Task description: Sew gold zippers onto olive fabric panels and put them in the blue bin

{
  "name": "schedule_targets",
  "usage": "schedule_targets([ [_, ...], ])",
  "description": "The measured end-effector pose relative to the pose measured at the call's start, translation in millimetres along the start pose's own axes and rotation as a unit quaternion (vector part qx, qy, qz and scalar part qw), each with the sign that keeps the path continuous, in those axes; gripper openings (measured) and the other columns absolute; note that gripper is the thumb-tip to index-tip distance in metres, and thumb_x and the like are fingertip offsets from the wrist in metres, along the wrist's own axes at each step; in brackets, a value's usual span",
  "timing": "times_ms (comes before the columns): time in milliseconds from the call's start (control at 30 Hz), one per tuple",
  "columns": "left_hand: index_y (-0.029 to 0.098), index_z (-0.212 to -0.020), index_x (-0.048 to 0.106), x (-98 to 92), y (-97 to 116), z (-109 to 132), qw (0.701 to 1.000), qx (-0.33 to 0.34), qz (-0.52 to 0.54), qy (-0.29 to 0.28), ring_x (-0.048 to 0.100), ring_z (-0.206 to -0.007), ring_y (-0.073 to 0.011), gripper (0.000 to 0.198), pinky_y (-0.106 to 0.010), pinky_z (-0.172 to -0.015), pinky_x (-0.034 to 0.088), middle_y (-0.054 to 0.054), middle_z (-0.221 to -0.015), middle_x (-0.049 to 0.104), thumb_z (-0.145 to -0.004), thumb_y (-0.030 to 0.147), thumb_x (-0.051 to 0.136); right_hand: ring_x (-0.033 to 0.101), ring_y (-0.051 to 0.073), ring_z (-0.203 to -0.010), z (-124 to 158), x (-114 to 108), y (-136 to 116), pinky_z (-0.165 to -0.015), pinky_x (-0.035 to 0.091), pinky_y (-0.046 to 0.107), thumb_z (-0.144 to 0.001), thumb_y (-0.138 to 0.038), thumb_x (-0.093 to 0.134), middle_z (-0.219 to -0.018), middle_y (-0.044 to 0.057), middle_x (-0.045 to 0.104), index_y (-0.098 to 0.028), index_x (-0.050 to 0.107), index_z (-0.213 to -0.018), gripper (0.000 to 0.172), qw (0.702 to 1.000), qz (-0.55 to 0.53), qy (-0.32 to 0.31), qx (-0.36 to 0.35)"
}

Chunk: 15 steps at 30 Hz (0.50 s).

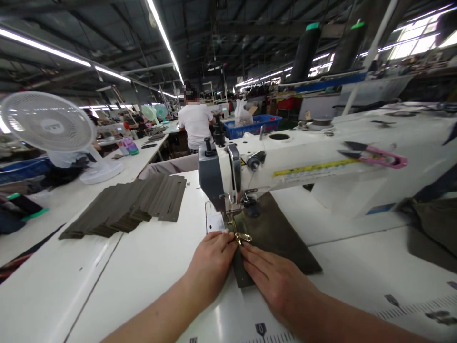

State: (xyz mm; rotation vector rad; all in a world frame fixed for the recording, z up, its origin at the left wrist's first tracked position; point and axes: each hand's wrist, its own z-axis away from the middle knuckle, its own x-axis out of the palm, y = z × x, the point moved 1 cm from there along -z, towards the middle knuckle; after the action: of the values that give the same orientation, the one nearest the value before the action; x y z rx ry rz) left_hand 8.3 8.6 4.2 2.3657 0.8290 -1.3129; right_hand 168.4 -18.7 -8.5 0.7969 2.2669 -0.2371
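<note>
A piece of olive-green fabric (pixel 274 238) lies on the white sewing table (pixel 150 247), under the presser foot (pixel 230 209) of an industrial sewing machine (pixel 303 166). A brass zipper pull (pixel 243 238) rests on the fabric just in front of the foot. My left hand (pixel 210 262) grips the fabric's near left edge, with its fingertips beside the zipper pull. My right hand (pixel 274 281) lies on the fabric to the right, fingers together and close to the pull. The fabric under my hands is partly hidden.
A stack of cut olive fabric strips (pixel 124 205) lies to the left of the machine. Pink-handled thread snips (pixel 374 157) rest on the machine arm. A white desk fan (pixel 50 121) stands at the left. Ahead, a co-worker (pixel 195 121) sits near a blue crate (pixel 252 126).
</note>
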Motion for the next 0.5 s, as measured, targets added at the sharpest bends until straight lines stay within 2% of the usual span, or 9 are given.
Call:
schedule_targets([
  [133, 0.011, -0.094, 0.057, 2.0, -8, -5, 1.0, -0.009, 0.013, -0.007, 0.06, -0.086, -0.0207, 0.019, -0.037, -0.079, 0.052, -0.011, -0.09, 0.063, -0.083, 0.01, 0.042, 0.065, 0.021, -0.082, -7, 4, 8, -0.076, 0.055, 0.028, -0.088, -0.006, 0.023, -0.087, 0.014, 0.069, -0.004, 0.069, -0.08, 0.047, 1.0, -0.008, 0.005, 0.002],
  [300, 0.012, -0.09, 0.057, 2.1, -13, -11, 0.998, -0.023, 0.022, -0.047, 0.058, -0.085, -0.0221, 0.017, -0.038, -0.078, 0.052, -0.011, -0.086, 0.059, -0.079, 0.008, 0.044, 0.064, 0.021, -0.086, -9, 11, 12, -0.08, 0.053, 0.028, -0.086, -0.004, 0.026, -0.09, 0.014, 0.069, -0.002, 0.068, -0.083, 0.042, 1.0, -0.016, 0.007, 0.002],
  [433, 0.012, -0.091, 0.056, 0.1, -13, -12, 0.995, -0.051, 0.034, -0.081, 0.056, -0.088, -0.0228, 0.02, -0.039, -0.082, 0.05, -0.011, -0.09, 0.058, -0.074, 0.007, 0.047, 0.059, 0.022, -0.1, -9, 0, 15, -0.089, 0.048, 0.031, -0.085, -0.014, 0.038, -0.104, 0.015, 0.064, -0.003, 0.063, -0.099, 0.031, 0.993, -0.095, -0.055, 0.04],
  [500, 0.013, -0.091, 0.056, -2.1, -11, -12, 0.992, -0.066, 0.03, -0.102, 0.055, -0.086, -0.0223, 0.022, -0.041, -0.085, 0.047, -0.01, -0.089, 0.057, -0.072, 0.007, 0.048, 0.059, 0.02, -0.098, -12, -5, 19, -0.087, 0.048, 0.03, -0.085, -0.021, 0.043, -0.103, 0.013, 0.064, -0.009, 0.062, -0.1, 0.027, 0.981, -0.147, -0.096, 0.083],
])
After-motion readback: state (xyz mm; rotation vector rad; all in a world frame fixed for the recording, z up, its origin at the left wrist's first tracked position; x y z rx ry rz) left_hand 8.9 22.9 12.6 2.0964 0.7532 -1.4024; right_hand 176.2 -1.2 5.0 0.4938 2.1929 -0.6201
